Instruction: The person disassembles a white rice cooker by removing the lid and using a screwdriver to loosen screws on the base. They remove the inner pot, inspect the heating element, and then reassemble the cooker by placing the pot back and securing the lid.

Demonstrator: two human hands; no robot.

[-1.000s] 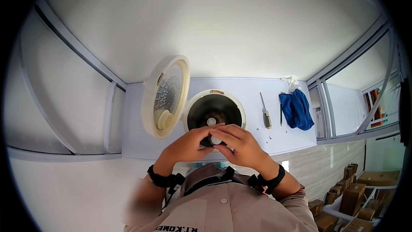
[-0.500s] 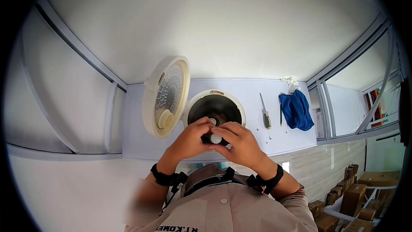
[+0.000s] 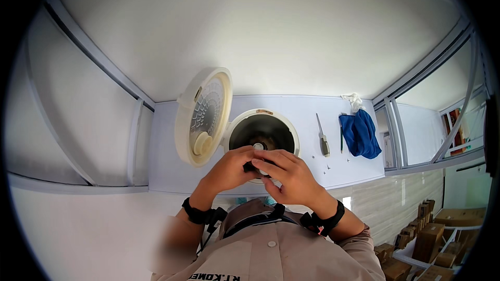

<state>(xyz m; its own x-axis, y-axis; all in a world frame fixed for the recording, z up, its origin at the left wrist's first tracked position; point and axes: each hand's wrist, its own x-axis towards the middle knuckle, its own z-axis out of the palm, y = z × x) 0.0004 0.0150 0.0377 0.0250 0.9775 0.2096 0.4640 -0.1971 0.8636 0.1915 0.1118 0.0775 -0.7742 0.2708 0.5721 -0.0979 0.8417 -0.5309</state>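
A cream rice cooker (image 3: 295, 131) stands on the white table, its ribbed lid (image 3: 182, 135) swung up on the left. Over the near side of its dark grey inside, my two hands meet. Fingers of my left hand (image 3: 232, 170) curl around a small part with a white end (image 3: 263, 172), mostly hidden between the hands. My right hand (image 3: 294, 176) presses its bent fingers onto the same part from the other side. Just beyond the fingertips shows a round white knob-like piece (image 3: 258, 147); whether it belongs to the held part I cannot tell.
Right of the cooker lie a screwdriver (image 3: 324, 144), a thin dark pencil-like stick (image 3: 341, 140), a blue cloth (image 3: 360, 135) and crumpled white tissue (image 3: 354, 102). Several tiny screws (image 3: 328, 166) are scattered nearby. Metal-framed panels (image 3: 136, 140) border the table; cardboard boxes (image 3: 429, 242) stand at lower right.
My right fingers have shifted over the held part and now cover most of its white end, which showed plainly before. My left hand has barely moved.
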